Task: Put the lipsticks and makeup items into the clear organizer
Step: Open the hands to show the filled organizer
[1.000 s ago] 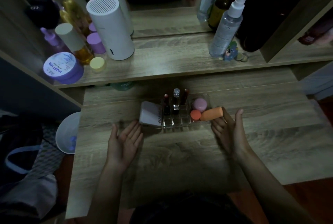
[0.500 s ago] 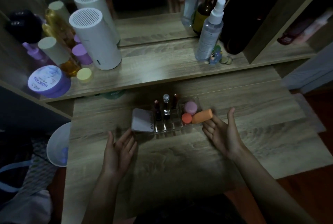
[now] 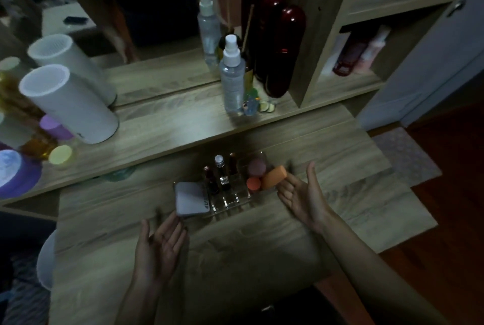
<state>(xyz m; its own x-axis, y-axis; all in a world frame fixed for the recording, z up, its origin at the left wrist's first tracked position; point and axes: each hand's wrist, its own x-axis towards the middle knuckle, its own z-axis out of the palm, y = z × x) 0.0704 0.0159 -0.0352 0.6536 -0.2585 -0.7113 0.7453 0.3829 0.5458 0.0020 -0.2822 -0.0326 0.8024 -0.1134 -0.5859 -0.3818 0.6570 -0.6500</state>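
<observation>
My left hand (image 3: 159, 248) is open with the palm up, the fingers (image 3: 171, 230) spread a little, and it holds nothing. It hovers just in front of the left end of the clear organizer (image 3: 227, 200), near but not touching it. My right hand (image 3: 303, 193) is open too, palm turned up and inward, thumb pointing up, also empty. Its fingertips (image 3: 284, 188) are just beside the right end of the organizer, very close to the orange sponge (image 3: 273, 179); I cannot tell if they touch it.

The organizer stands on the wooden table (image 3: 353, 201), between my two hands. At its left end a white compact (image 3: 191, 199) leans in it, tilted. In the middle compartments stand three upright pieces: a dark lipstick (image 3: 209, 180), a small bottle with a silver cap (image 3: 222, 173) and another dark lipstick (image 3: 232, 166) behind. At the right end are a pink round sponge (image 3: 256, 167), a small coral sponge (image 3: 253, 184) in front of it, and the orange sponge sticking out over the edge.

Behind the organizer is a raised shelf (image 3: 170, 125). On it, to the left of the organizer, stands a white cylinder (image 3: 70, 104); to the right stands a clear spray bottle (image 3: 231, 76), with a dark red bottle (image 3: 284, 52) beside it.
</observation>
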